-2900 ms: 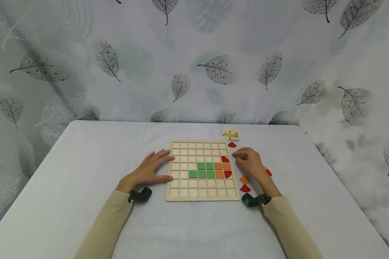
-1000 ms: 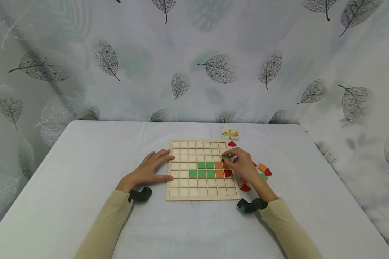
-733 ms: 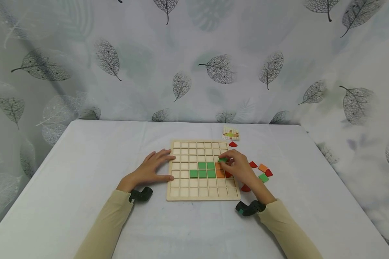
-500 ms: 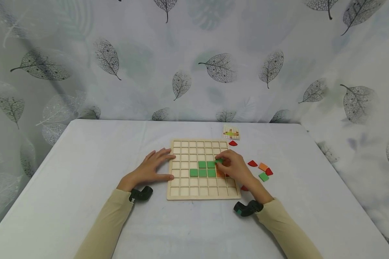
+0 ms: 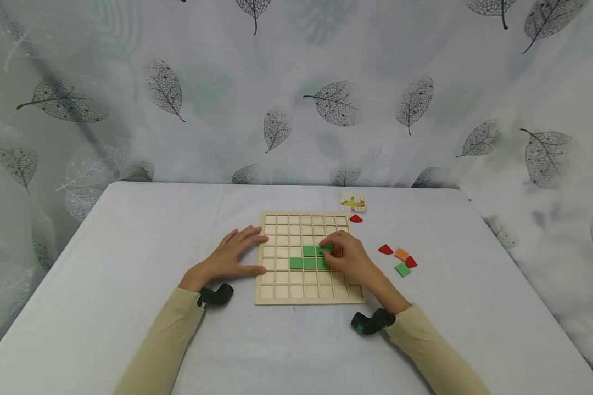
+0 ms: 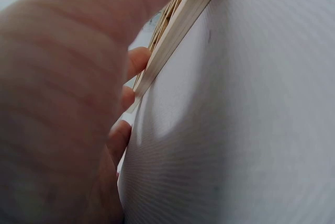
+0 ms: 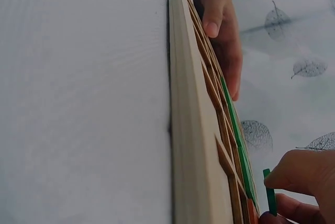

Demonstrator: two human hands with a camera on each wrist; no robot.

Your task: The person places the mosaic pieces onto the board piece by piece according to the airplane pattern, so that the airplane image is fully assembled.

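Note:
A wooden grid board (image 5: 286, 294) lies on the white-covered table. My left hand (image 5: 221, 258) rests at its left edge, fingers spread, thumb and fingertips touching the frame. Over the board's right half, my right hand (image 5: 348, 255) pinches a green square tile (image 7: 270, 195), held on edge just above the grid in the right wrist view. Green tiles (image 5: 302, 263) fill several cells in two rows under and left of the fingers. An orange tile (image 7: 252, 212) shows at the board in the right wrist view; the right hand hides most of that side.
Right of the board lie loose pieces: a red quarter-round (image 5: 386, 249), an orange tile (image 5: 402, 254), another red piece (image 5: 411, 261) and a green tile (image 5: 402, 269). A red piece (image 5: 356, 218) sits near the top right corner, below a pattern card (image 5: 353, 202).
My right hand has moved left from beside the board's right edge to over the green tiles, carrying the green tile. The left hand has stayed at the left edge.

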